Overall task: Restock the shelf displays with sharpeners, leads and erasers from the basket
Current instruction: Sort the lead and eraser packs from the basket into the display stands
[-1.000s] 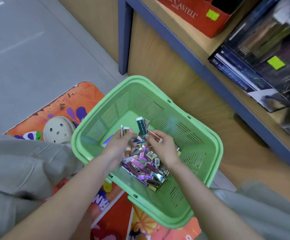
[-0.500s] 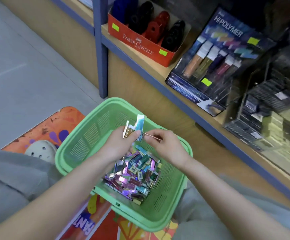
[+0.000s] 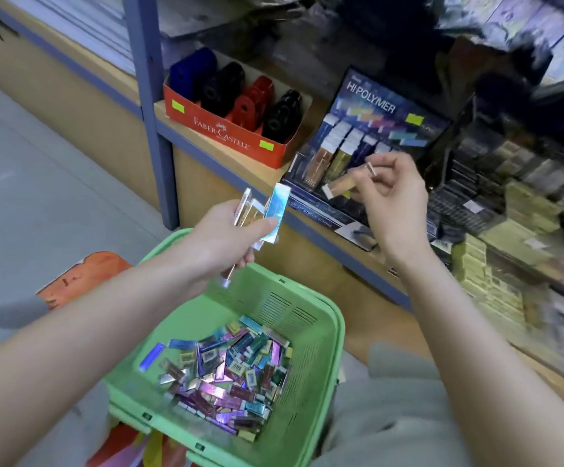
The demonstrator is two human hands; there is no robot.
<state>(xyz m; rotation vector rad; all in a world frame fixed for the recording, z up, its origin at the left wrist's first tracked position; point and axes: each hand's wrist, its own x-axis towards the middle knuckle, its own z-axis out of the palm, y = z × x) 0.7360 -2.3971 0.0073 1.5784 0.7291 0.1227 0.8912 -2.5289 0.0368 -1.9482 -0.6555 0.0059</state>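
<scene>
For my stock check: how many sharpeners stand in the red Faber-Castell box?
4 in view, in a row in the red box: a blue sharpener leftmost, a black sharpener, a red sharpener, a second black sharpener rightmost. Others may be hidden.

"FABER-CASTELL" reads on the red sharpener box (image 3: 221, 131); "HI-POLYMER" tops the dark lead display (image 3: 373, 102). Other print's too blurred.
</scene>
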